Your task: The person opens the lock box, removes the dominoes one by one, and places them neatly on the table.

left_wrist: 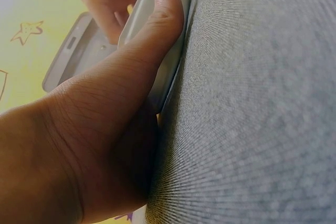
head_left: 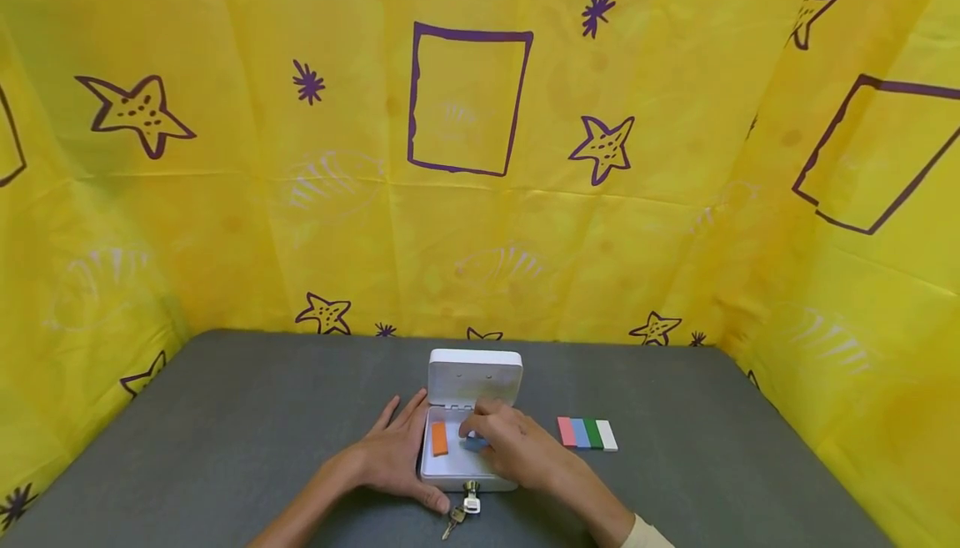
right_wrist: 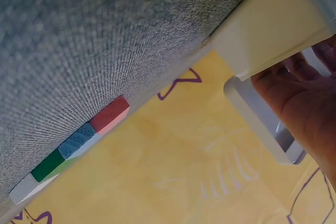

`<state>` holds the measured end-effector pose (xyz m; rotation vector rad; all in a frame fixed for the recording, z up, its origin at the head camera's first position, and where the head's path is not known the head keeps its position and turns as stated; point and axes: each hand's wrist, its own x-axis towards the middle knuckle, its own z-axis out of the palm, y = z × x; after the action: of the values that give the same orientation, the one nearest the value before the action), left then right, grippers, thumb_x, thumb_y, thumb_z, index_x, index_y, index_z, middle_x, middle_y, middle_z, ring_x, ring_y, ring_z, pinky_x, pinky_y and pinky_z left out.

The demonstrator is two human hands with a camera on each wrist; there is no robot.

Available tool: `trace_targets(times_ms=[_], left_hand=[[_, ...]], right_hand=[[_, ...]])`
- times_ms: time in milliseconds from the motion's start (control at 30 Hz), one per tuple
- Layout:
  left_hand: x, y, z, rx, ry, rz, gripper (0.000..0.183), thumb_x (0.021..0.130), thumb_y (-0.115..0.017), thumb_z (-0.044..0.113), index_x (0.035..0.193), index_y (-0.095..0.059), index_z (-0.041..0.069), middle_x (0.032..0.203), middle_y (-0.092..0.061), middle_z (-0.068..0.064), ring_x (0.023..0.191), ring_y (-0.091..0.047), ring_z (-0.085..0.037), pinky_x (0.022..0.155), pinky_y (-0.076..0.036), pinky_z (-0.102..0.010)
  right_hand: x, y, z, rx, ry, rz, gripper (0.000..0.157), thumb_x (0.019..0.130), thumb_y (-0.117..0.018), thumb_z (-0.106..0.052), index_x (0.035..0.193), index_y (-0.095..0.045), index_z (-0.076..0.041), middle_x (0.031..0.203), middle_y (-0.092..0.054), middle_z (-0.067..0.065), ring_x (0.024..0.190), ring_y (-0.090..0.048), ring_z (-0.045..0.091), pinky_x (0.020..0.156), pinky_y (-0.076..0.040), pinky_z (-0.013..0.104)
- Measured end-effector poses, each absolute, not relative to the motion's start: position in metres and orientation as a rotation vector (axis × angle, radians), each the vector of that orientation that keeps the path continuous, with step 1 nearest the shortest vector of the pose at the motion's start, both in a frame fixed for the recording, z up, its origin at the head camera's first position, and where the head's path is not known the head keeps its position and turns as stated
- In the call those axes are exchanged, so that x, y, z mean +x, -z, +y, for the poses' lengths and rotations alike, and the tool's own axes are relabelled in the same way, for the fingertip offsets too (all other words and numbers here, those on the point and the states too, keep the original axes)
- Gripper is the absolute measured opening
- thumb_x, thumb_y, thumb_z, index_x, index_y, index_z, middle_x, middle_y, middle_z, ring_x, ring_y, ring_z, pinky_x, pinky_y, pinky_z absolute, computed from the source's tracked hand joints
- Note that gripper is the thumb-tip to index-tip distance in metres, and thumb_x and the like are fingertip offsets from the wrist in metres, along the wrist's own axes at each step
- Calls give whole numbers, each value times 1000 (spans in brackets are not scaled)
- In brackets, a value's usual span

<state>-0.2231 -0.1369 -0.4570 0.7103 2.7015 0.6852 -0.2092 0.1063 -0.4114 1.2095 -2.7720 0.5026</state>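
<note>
A white metal box [head_left: 450, 481] stands on the table with its lid [head_left: 475, 377] raised. Inside, an orange block [head_left: 439, 439] lies along the left side. My right hand [head_left: 517, 444] reaches into the box from the right, its fingers pinching a small blue block [head_left: 475, 444] low over the floor; the fingers partly cover that block. Against the box's left wall rests my left hand [head_left: 393, 454], fingers spread and the thumb lying at the front corner, also seen as the hand [left_wrist: 121, 77] in the left wrist view.
Right of the box, a pink block [head_left: 566, 432], a blue block [head_left: 581, 433], a green block [head_left: 593, 434] and a white block [head_left: 607, 435] lie side by side. Keys [head_left: 454, 521] hang from the front lock [head_left: 472, 488]. Yellow printed cloth [head_left: 480, 223] surrounds the grey table [head_left: 300, 398].
</note>
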Motion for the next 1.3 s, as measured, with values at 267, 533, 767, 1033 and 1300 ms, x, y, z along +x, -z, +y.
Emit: trace_targets(times_ms=[267,533,767,1033,1300], left_hand=[[-218,449,-135,758,-654,2715,144,68,-83,77,163,-12,-5,173,-16,-27,164,-9,-40,130,-2,-66],[-217,449,-131,748,-667,2712,143,67,-85,75,163,-14,-5,174,-16,-25,165,-8,-38,131,-2,-66],[-218,450,-137,742,-685,2709,146,66,-85,76,163,-13,-5,173,-17,-25,164,-8,-39,130,-2,-66],[-220,449,-136,730,-672,2699,145,66,-83,78,163,-14,-3,173,-17,-25,164,-8,-40,130,-2,-67],[-225,463,-137,703,-711,2706,147,62,-80,85,163,-16,-1,174,-17,-22,165,-8,-38,130,2,-66]], right_hand=[[-210,412,107,1214,-475,-2767,24,88,-78,3,108,-77,-10,103,-68,0,93,-59,8,83,-55,21],[-211,412,109,1199,-497,-2801,21,90,-76,1,108,-76,-10,107,-73,-1,94,-61,7,85,-57,21],[-213,409,108,1252,-563,-2702,20,89,-73,5,105,-74,-8,102,-73,1,85,-61,6,76,-50,15],[-214,390,117,1269,-612,-2703,19,87,-75,5,102,-73,-6,89,-71,1,78,-55,5,72,-49,15],[-217,359,145,1314,-754,-2697,17,89,-74,6,102,-73,-5,91,-74,1,78,-62,3,71,-56,18]])
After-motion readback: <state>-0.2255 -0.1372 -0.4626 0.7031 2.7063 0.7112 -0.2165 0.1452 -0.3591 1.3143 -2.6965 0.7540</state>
